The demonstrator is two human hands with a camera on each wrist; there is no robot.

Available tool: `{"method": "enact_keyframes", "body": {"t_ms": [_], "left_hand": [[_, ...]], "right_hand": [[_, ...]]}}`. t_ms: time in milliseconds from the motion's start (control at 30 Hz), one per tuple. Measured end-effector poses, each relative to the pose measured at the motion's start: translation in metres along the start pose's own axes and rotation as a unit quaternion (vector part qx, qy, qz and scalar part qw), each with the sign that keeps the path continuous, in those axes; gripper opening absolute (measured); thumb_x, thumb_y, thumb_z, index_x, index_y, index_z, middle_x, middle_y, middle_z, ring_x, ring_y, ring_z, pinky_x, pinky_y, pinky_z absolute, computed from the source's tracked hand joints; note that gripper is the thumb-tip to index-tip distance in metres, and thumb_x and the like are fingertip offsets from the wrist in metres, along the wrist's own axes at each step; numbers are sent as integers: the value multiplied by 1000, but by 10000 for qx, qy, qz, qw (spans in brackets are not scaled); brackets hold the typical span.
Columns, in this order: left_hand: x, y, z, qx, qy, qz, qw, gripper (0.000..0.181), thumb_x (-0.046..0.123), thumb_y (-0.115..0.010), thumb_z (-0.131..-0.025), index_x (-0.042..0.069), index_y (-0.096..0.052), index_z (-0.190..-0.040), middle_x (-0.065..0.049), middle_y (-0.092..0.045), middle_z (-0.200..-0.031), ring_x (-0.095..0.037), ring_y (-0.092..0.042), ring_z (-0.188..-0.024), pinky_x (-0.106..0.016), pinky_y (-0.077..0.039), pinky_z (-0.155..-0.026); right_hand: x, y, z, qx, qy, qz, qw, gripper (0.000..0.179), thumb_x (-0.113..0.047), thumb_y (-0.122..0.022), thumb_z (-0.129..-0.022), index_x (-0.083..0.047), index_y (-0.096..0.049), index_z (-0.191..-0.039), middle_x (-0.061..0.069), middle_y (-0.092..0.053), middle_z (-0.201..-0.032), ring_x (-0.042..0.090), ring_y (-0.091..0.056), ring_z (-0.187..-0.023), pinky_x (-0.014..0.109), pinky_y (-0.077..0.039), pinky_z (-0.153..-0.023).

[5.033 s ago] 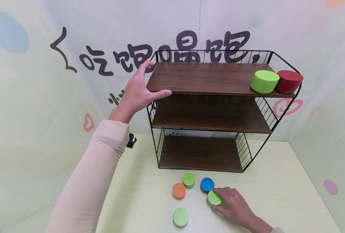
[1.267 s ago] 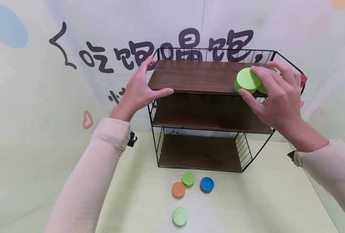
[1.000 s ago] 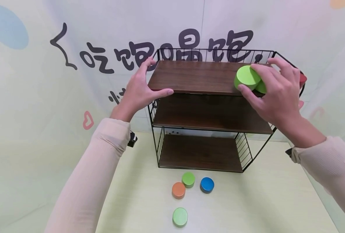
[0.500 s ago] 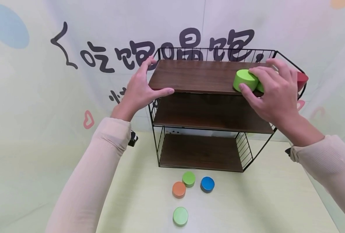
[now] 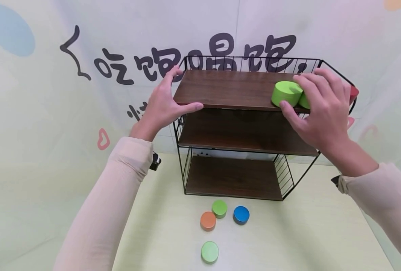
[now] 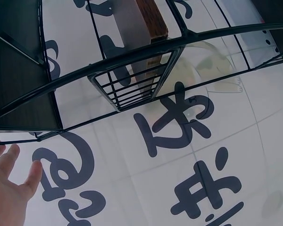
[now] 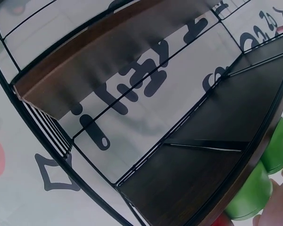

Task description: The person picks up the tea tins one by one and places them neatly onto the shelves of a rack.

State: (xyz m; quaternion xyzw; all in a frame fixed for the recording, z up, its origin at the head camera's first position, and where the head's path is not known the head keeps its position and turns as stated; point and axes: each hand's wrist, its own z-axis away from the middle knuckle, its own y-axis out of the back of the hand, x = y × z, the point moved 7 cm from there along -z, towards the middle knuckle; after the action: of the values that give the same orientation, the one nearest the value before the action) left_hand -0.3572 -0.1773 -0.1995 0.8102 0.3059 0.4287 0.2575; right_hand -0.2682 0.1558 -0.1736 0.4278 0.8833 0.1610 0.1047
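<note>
My left hand [image 5: 163,101] spreads at the left corner of the rack [image 5: 244,130], probably steadying it. My right hand [image 5: 324,105] spreads loosely by a green tin [image 5: 286,95]; touching, I cannot tell. The green tin sits on the top shelf [image 5: 227,88], seemingly lined up beside a second tin [image 5: 304,102].

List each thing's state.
Black wire, brown wooden shelf, upright
Two bright green round tins, upright on shelf
Red round tin, mostly hidden, on shelf
Orange round tin, upright on cream table
Blue round tin, likewise
Green round tin, likewise
Pale green round tin, likewise
Left hand, spread at shelf
Right hand, spread at upper tins
</note>
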Motion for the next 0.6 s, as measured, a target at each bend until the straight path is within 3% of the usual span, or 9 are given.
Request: {"method": "enact_keyframes", "body": {"t_ms": [333,600], "left_hand": [[1,-1,-1,3,-5,40,10000,119,62,-84,-66,19,-22,-159,12,-38,-155,-4,-32,-141,-31,-29,-114],[1,-1,-2,9,11,49,10000,118,62,-84,-66,19,-24,-158,12,-35,-157,-4,-31,-141,-29,-28,-114]], "right_hand": [[-17,24,20,1308,-15,-470,9903,51,-43,-64,-83,0,-72,-109,19,-69,-108,39,-56,-114,48,-33,-100],[-25,29,46,1641,34,-722,9838,54,-48,-62,-89,4,-72,-100,21,-70,-100,41,-60,-103,41,-36,-98]]}}
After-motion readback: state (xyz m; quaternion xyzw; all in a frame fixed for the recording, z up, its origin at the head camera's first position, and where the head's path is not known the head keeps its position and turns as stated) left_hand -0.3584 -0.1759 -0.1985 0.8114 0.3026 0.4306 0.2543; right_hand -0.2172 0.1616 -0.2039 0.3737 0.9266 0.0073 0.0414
